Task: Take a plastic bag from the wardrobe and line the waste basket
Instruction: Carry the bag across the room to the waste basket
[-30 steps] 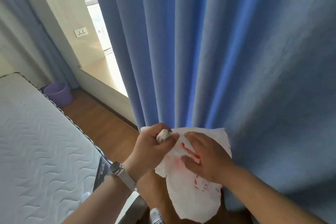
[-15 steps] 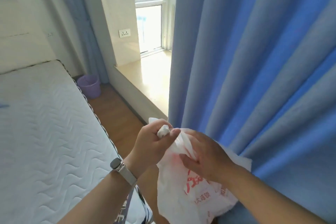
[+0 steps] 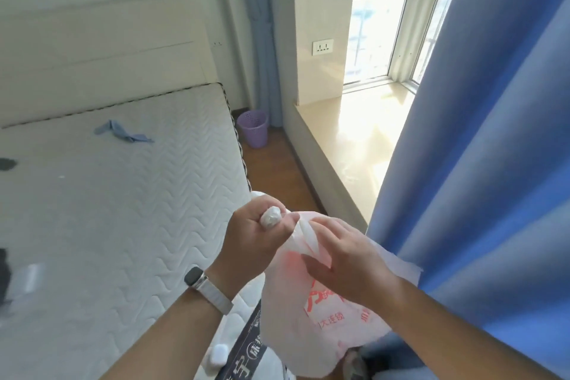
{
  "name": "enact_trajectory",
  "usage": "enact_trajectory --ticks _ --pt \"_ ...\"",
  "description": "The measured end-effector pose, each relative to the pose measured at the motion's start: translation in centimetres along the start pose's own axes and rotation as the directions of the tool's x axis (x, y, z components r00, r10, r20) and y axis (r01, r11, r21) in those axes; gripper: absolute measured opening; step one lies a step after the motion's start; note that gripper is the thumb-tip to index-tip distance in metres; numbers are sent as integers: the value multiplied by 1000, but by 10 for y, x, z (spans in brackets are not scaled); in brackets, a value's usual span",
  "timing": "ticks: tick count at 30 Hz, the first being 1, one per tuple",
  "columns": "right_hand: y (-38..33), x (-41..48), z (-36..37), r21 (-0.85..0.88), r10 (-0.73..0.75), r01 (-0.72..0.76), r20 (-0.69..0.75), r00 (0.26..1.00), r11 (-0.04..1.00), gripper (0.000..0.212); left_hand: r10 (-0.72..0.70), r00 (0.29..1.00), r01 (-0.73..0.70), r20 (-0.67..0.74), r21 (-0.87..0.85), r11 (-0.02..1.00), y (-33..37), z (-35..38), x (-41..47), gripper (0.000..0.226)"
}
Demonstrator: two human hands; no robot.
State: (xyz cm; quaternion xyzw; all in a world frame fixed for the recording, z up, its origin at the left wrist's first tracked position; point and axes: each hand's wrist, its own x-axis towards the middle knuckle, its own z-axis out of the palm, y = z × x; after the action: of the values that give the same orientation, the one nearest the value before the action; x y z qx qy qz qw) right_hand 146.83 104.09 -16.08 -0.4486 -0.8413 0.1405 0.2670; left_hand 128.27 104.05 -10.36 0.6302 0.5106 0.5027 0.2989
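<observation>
A bare bed [image 3: 108, 210] fills the left of the room, with a crumpled blue cloth [image 3: 121, 132] lying near its head. Over the bed's near corner comes the left arm, a watch [image 3: 200, 279] on the wrist. The left hand [image 3: 246, 244] is curled into a fist round a white wad [image 3: 270, 216] of plastic, whose end pokes out by the thumb. Far behind it, a purple basket [image 3: 253, 128] stands on the floor in the corner, just beside the bed, well apart from the hands. A thin white bag [image 3: 308, 327] with red print hangs between and below both hands. The right hand [image 3: 348, 259] pinches a strip of the bag at its top, thumb above and fingers below. Beyond are a socket [image 3: 322, 47], a sunlit sill [image 3: 354, 133], and a blue curtain [image 3: 493, 163] on the right.
</observation>
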Motion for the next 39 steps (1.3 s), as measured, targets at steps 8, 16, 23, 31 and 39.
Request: enact_trajectory --ticks 8,16,23,31,39 --pt "65 67 -3 61 -170 172 -24 985 983 55 -12 992 18 -127 47 999 6 26 62 15" --pt "91 114 -9 86 -280 285 -71 957 955 55 -57 967 73 -249 53 996 -1 28 103 23" --pt "106 171 20 134 -326 329 -47 944 935 60 -89 930 119 -357 61 991 -30 10 153 26" --pt "137 283 56 119 -318 322 -54 947 939 52 -90 931 107 -353 31 994 -96 -18 261 27" --pt "166 404 75 18 -302 303 -56 952 953 53 -79 953 66 -293 -55 996 -149 -56 386 21"
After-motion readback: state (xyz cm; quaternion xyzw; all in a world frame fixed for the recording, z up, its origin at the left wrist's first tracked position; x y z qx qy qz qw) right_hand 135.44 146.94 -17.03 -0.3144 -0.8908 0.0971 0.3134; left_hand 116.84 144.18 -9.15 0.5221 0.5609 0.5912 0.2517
